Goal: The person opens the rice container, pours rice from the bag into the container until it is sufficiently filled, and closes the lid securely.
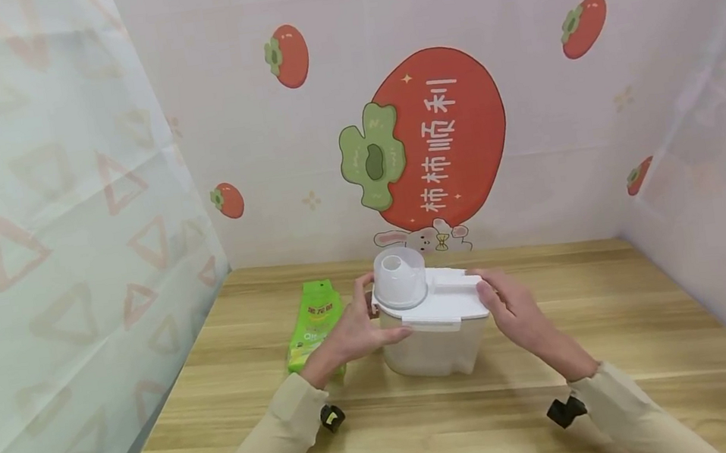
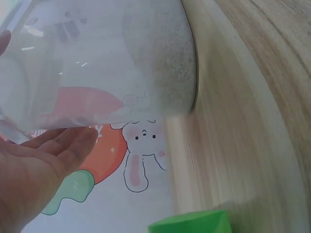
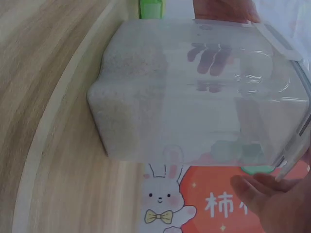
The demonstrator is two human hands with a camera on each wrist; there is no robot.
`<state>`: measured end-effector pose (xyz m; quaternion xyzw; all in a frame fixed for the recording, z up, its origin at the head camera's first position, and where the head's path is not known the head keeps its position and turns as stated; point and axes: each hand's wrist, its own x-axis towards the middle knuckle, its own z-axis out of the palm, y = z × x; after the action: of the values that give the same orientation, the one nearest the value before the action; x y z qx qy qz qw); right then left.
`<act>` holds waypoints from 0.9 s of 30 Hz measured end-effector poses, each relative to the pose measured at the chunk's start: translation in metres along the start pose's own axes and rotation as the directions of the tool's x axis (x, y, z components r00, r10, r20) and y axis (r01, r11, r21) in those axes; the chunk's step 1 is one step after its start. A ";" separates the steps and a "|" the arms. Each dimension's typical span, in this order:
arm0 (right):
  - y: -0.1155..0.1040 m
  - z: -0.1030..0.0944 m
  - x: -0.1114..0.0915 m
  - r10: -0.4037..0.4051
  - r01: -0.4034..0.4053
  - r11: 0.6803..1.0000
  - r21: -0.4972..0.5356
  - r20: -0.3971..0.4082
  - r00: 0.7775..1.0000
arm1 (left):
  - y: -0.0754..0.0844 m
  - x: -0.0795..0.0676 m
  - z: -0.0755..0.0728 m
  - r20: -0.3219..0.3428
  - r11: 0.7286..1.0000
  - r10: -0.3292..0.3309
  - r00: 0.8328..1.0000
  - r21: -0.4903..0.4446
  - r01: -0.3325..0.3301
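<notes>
A translucent lidded storage container (image 1: 433, 349) stands on the table, with pale grain in its lower part, as the right wrist view shows. Its white lid (image 1: 461, 291) carries a clear cup (image 1: 400, 279) over a white spout and has a long clip (image 1: 431, 323) along the front. My left hand (image 1: 357, 327) holds the container's left side, thumb by the front clip and fingers toward the back. At the opposite end, my right hand (image 1: 513, 308) grips the lid's edge. Part of each hand's fingers is hidden behind the container.
Left of the container lies a green packet (image 1: 315, 321) with printed lettering, partly behind my left forearm. The wooden table (image 1: 431, 432) meets a patterned cloth backdrop (image 1: 239, 120) at the back, with cloth walls on both sides.
</notes>
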<state>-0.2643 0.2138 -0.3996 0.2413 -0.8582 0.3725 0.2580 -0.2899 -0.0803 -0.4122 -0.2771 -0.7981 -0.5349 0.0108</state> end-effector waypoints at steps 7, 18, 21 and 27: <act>-0.002 0.000 -0.002 0.037 -0.038 0.998 0.055 0.018 0.999 | -0.004 0.001 -0.001 0.024 0.999 0.036 0.999 -0.034 -0.035; -0.027 0.000 -0.006 -0.024 0.032 0.990 0.134 -0.064 0.998 | -0.016 0.008 0.000 -0.059 0.994 0.040 0.997 -0.099 -0.046; -0.040 -0.004 -0.006 -0.028 0.037 0.992 0.123 -0.076 0.997 | -0.017 0.010 0.001 -0.064 0.990 0.041 0.997 -0.130 -0.049; -0.043 -0.001 -0.007 -0.053 0.063 0.990 0.125 -0.087 0.995 | -0.015 0.011 0.003 -0.118 0.993 0.002 0.993 -0.115 -0.015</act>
<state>-0.2322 0.1904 -0.3813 0.2664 -0.8138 0.4285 0.2883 -0.3047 -0.0771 -0.4230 -0.2487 -0.7626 -0.5955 0.0439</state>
